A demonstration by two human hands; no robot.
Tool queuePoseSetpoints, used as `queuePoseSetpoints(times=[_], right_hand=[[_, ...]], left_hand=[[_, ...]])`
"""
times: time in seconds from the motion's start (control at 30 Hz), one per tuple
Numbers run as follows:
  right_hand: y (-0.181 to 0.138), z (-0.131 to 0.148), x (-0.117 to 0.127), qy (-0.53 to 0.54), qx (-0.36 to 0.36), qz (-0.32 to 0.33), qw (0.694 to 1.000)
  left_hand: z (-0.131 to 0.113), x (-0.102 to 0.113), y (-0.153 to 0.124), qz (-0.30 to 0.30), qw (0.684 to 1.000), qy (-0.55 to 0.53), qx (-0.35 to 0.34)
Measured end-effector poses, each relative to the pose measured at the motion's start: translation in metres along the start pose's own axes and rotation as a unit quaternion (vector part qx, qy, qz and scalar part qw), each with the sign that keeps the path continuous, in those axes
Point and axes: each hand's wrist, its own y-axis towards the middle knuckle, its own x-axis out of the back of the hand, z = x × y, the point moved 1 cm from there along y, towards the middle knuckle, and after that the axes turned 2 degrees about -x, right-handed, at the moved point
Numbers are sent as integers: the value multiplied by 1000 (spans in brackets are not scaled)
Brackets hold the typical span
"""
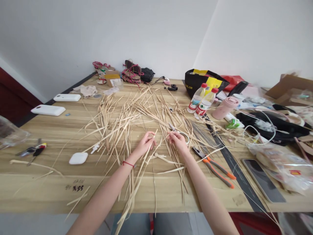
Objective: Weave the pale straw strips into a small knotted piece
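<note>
While both hands work at mid-table in the head view, the left hand (146, 143) pinches a straw strip (156, 132) between closed fingertips, and the right hand (177, 140) pinches a strip end likewise. Judged step: pairing strips above the straw pile (122, 120). Further handling calls for light, steady tension. Pliers (215, 167) lie just right of the right wrist; bare room remains along the table (49, 195) at its near edge.

Straw strips (122, 125) cropped below, cardboard box (290, 85) blurred

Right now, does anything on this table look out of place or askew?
Yes. The pale dried straw strips lie in a loose tangle across the wooden table, and several hang over its front edge.
</note>
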Motion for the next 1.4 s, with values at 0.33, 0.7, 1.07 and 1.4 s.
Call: queuePoseSetpoints(times=[0.33, 0.7, 1.07, 1.4], right_hand=[[-1, 7, 0, -51, 70, 3, 996], [0, 9, 5, 18, 61, -44, 997], [2, 6, 35, -401, 131, -140, 896], [-4, 5, 36, -591, 117, -142, 786]], left_hand=[[-10, -4, -6, 39, 993, 110, 0], [-11, -3, -7, 79, 990, 116, 5], [-10, 2, -5, 36, 997, 58, 23], [-10, 4, -5, 44, 998, 33, 21]])
